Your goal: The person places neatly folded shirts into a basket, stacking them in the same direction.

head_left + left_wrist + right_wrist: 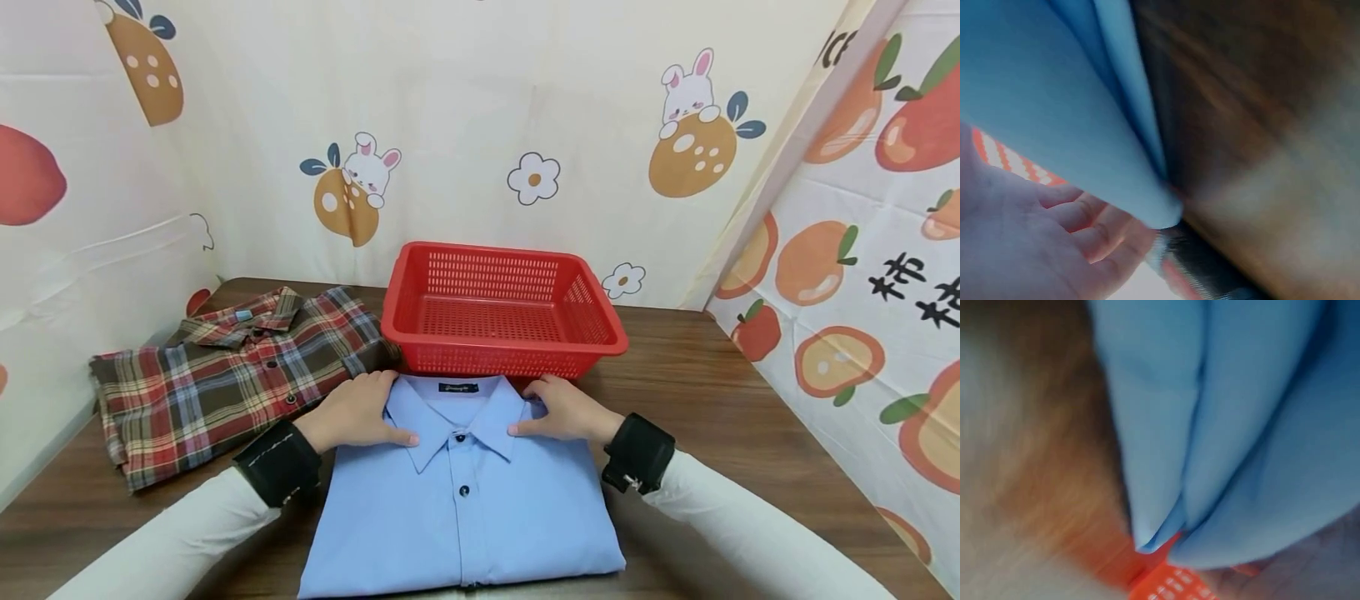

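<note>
The blue shirt (461, 492) lies folded on the wooden table (697, 383), right in front of me, its collar end just short of the red basket (502, 308). My left hand (356, 412) grips the shoulder edge to the left of the collar, thumb laid on top toward the placket and fingers curled round the far edge; the left wrist view shows those fingers (1085, 219) tucked under the fabric. My right hand (562, 410) mirrors it on the other shoulder, thumb on top, fingers curled over the edge (its wrist view is too blurred to show the fingers, only bunched blue layers).

To do this hold well, I judge both hands should catch every layer of the fold, not just the top one, and stay level so the stack doesn't sag or slide open.

The shirt looks tidy: a neat rectangle, collar flat and symmetrical, dark buttons fastened down the centre, a small dark label inside the neck. It is plain light blue cloth with few creases. A folded plaid shirt (225, 375) sits to the left, beside the basket.
</note>
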Demonstrator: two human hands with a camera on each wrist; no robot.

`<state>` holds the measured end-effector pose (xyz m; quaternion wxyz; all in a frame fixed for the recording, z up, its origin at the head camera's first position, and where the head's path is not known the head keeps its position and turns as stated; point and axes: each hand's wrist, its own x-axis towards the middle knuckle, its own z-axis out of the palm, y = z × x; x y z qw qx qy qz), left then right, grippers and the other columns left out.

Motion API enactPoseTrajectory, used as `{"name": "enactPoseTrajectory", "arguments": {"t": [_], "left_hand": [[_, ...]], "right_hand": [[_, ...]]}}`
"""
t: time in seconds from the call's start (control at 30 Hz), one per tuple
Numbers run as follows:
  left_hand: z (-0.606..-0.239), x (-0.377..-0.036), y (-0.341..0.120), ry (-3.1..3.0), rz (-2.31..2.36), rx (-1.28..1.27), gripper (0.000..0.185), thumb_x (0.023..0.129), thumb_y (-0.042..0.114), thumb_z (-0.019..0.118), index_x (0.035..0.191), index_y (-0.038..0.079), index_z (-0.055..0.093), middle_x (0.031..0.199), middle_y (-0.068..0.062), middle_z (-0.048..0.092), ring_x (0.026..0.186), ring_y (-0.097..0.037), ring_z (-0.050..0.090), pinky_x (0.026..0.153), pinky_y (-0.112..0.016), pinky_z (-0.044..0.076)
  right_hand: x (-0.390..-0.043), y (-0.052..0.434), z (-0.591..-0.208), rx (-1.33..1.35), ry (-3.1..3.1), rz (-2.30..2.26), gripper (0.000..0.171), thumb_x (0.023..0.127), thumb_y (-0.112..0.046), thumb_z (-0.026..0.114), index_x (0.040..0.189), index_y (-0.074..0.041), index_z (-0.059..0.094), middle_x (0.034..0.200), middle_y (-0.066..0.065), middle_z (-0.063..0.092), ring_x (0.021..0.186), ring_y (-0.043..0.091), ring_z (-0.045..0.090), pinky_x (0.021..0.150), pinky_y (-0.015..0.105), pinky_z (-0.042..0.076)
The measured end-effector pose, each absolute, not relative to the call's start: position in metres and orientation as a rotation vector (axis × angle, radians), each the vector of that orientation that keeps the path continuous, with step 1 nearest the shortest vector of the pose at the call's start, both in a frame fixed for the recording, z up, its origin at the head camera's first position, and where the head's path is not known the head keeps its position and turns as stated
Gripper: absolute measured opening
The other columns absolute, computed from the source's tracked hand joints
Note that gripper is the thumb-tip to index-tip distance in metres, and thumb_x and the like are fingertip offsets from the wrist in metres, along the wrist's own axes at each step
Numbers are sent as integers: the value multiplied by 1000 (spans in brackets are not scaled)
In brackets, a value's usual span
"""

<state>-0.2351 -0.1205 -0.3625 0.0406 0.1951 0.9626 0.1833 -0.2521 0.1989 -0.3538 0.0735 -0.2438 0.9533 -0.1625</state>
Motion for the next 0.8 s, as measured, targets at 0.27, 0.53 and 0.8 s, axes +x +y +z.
{"name": "enactPoseTrajectory", "arguments": {"t": [0.27, 0.53, 0.8], "left_hand": [[-357, -256, -136, 2743, 698, 518, 59, 71, 47, 80, 101, 1, 58, 80, -5, 57, 72, -16, 51, 63, -26, 43], [-352, -270, -152, 2550, 800, 438, 41, 81, 50, 70, 87, 9, 67, 77, 2, 54, 77, -14, 50, 66, -26, 38], [-354, -269, -172, 2164, 1152, 243, 51, 92, 41, 62, 119, -2, 64, 119, -10, 59, 110, -21, 54, 97, -42, 51]], "right_hand": [[-279, 217, -359, -858, 2821, -630, 30, 81, -35, 76, 82, -7, 66, 70, 0, 59, 69, 9, 49, 63, 21, 38], [-292, 239, -362, -611, 2632, -837, 34, 89, -37, 67, 75, -7, 70, 64, -2, 59, 69, 13, 54, 65, 26, 42], [-280, 248, -363, -46, 2292, -1196, 40, 89, -50, 62, 72, -14, 59, 59, -5, 50, 62, 11, 54, 61, 24, 44]]}}
